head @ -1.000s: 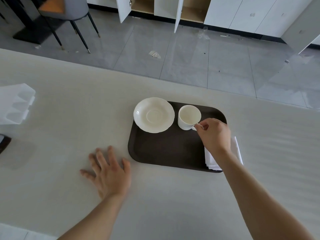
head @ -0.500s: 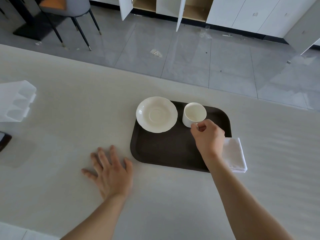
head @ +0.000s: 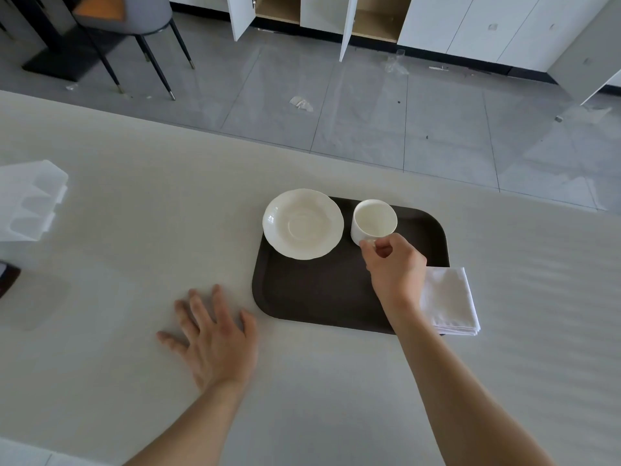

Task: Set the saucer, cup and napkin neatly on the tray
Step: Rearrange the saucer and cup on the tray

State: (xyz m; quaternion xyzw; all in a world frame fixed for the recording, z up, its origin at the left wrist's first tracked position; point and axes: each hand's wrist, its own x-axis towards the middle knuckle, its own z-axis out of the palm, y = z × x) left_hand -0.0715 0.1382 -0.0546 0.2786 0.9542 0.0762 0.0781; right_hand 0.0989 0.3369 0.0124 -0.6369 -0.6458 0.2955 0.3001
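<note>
Tray [head: 322, 297]: dark brown, rectangular with rounded corners and a raised rim, lying flat on the pale table [head: 134, 230]. Holds two pieces of crockery along its far side; the near half of its floor is bare.

Saucer [head: 303, 223]: cream, scalloped edge, right way up, in the tray's far left corner. Its left and far edges overhang the tray rim. Nothing sits in it.

Cup [head: 373, 219]: cream, upright, mouth open to the camera, interior empty. It stands on the tray floor just right of the saucer, beside it and not on it; whether the two touch cannot be told.

Napkin [head: 450, 299]: white, folded into a layered square, at the tray's near right corner. Its left part lies over the tray rim, the rest extends onto the table; the wrist hides part of it.

Right hand [head: 395, 267]: reaches over the tray, fingers curled, its grip closed on the cup's handle at the near side of the cup. The handle itself is mostly hidden by the fingertips.

Left hand [head: 215, 334]: flat on the table, palm down, fingers spread, grip open and holding nothing, just left of the tray's near left corner.

Translucent plastic container [head: 30, 200]: at the table's left edge, well apart from the tray; contents cannot be told.
</note>
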